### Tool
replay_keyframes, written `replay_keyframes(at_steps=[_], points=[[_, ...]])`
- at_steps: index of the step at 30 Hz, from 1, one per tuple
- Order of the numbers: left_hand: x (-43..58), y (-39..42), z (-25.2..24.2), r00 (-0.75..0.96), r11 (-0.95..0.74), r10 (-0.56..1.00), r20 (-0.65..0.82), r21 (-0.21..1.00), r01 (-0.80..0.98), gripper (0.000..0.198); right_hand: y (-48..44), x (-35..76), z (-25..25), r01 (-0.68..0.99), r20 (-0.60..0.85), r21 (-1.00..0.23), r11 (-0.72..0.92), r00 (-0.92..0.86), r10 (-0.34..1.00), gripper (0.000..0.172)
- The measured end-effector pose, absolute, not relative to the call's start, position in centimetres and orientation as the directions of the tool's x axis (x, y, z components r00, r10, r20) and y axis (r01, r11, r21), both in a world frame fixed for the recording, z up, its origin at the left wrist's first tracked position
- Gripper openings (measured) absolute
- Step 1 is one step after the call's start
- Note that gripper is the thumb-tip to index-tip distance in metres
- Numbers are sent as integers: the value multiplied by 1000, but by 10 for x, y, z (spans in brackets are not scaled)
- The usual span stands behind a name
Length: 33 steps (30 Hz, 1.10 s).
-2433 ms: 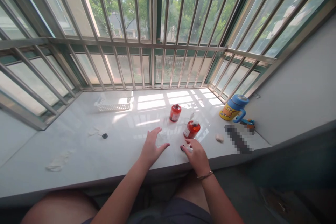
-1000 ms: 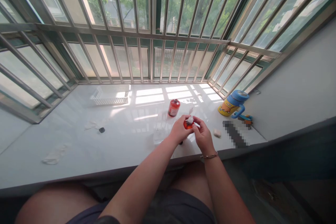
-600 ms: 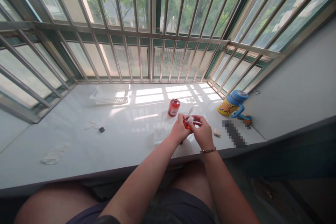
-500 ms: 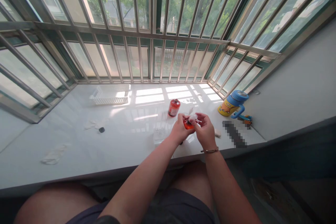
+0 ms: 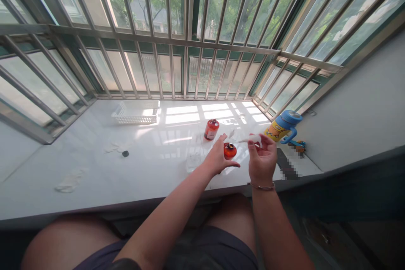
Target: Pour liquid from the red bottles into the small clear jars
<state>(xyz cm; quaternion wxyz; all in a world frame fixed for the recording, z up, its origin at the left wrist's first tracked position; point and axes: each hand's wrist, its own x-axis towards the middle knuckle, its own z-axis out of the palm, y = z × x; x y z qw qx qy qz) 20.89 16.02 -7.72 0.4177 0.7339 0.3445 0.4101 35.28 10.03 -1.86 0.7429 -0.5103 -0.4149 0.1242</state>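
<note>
- Head view, looking forward and down across a pale polished window sill (image 5: 164,177), with steel window bars (image 5: 190,71) beyond it and trees outside.
- Left hand (image 5: 218,158): partly open, fingers spread and curved around an orange-red bottle (image 5: 230,150), a light hold at the bottle's sides.
- Orange-red bottle: upright just right of the left palm, near the sill's front edge, with a dark opening at its neck; whether its base touches the sill, impossible to tell.
- Right hand (image 5: 261,160): raised, thumb and fingers pinched on a white pump head (image 5: 249,139), its thin tube pointing left toward the bottle, well clear of the opening. Metal bracelet (image 5: 261,186) on the wrist.
- Just behind the left hand: a second red bottle (image 5: 211,130), upright. Just left of that hand: a clear square tub (image 5: 193,162).
- Farther off: a white mesh basket (image 5: 136,113), a small black disc (image 5: 125,153), white tissue scraps (image 5: 69,181), and a yellow cup with a blue lid and handle (image 5: 281,128) by the wall.
</note>
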Motion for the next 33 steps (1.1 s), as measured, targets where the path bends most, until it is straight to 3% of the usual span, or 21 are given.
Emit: replay_keyframes(at_steps=[3, 6, 8, 12, 16, 19, 22, 25, 29, 33], points=[[172, 143, -73, 371, -628, 752, 544, 763, 154, 121, 87, 332, -11, 206, 531, -826, 525, 598, 600, 51], [125, 125, -76, 263, -733, 680, 684, 639, 233, 108, 80, 304, -18, 137, 504, -855, 501, 449, 738, 47], [98, 119, -85, 222, -678, 733, 643, 658, 328, 106, 81, 285, -31, 120, 477, -877, 466, 336, 812, 45], [73, 121, -106, 217, -450, 893, 394, 776, 443, 105, 94, 255, -63, 172, 461, -886, 431, 211, 862, 44], [73, 126, -111, 240, -329, 939, 245, 841, 430, 77, 104, 241, -86, 275, 425, -886, 373, 164, 890, 45], [77, 128, -106, 225, -288, 951, 210, 868, 404, 57, 107, 240, -97, 423, 415, -839, 343, 87, 906, 45], [77, 128, -103, 214, -267, 957, 195, 881, 390, 56, 107, 242, -106, 502, 402, -801, 327, 45, 915, 46], [76, 129, -105, 221, -270, 955, 197, 886, 377, 59, 103, 243, -110, 557, 410, -778, 291, 99, 907, 62], [76, 129, -107, 216, -248, 960, 178, 897, 366, 62, 93, 240, -109, 455, 379, -838, 301, 88, 921, 78], [75, 129, -107, 219, -263, 956, 193, 893, 365, 61, 85, 238, -115, 358, 314, -894, 269, 73, 947, 71]])
